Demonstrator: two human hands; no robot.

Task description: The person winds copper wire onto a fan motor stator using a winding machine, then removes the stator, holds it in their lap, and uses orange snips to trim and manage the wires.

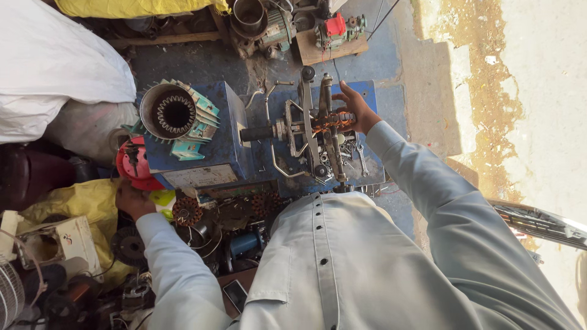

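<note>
The right hand (pixel 354 110) is curling around the copper coil (pixel 330 120) on the winding jig (pixel 312 131) atop the blue desk (pixel 229 143); the left hand (pixel 131 200) is gripping the red crank wheel (pixel 134 164). Winding seems underway; next, steady turning while guiding wire.

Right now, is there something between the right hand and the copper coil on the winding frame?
No. The right hand already rests on the copper coil held in the metal frame; nothing lies between them. The left hand is far off, at the red wheel beside the blue box.
</note>
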